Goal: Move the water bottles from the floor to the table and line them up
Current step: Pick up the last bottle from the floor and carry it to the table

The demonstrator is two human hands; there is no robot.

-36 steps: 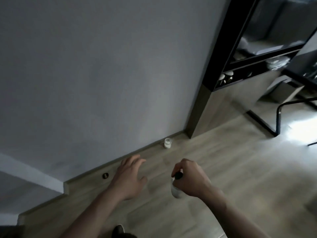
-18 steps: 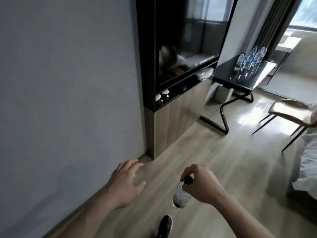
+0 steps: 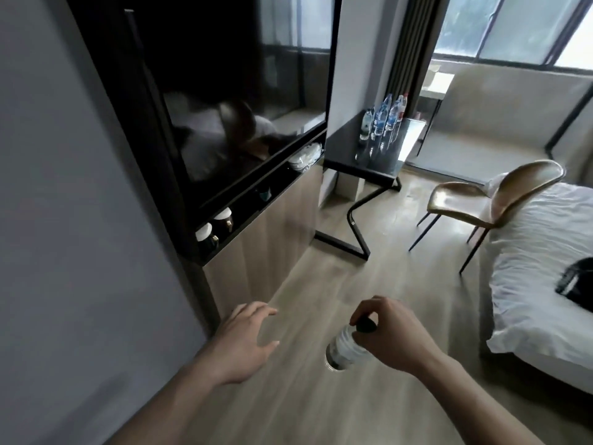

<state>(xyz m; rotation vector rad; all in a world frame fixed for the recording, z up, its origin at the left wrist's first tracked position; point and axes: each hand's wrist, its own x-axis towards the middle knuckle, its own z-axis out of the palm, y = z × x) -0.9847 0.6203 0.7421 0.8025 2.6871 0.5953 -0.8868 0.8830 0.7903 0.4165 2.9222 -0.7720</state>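
One bottle in hand: clear water bottle [image 3: 344, 351] with a dark cap, hanging neck-up over the wooden floor [image 3: 369, 284], well apart from the table.
Right hand [image 3: 390, 337]: fingers curled round the bottle's neck and cap, gripping from above.
Left hand [image 3: 242, 340]: held out over the floor, fingers loosely spread, holding nothing, touching nothing.
Bottles on table [image 3: 383, 115]: several upright, close together in a row at the far end of the black table [image 3: 345, 149]; blue labels on some, exact count hard to tell.
Bottle contents: too blurred to judge the level in any of them.
Cabinet shelf [image 3: 256, 213]: two dark mugs with white lids [image 3: 215, 228] side by side in the open slot, a white bundle [image 3: 305, 157] further along.
Nearby: gold chair [image 3: 481, 200] beside the table, white bed [image 3: 539, 268] at right with a black item [image 3: 577, 281] on it.
Against half a second ago: same grip on the bottle, left hand likewise free; cabinet, table and bottle row larger and nearer in view; more of the bed and window showing; shoe at the bottom edge gone from sight.
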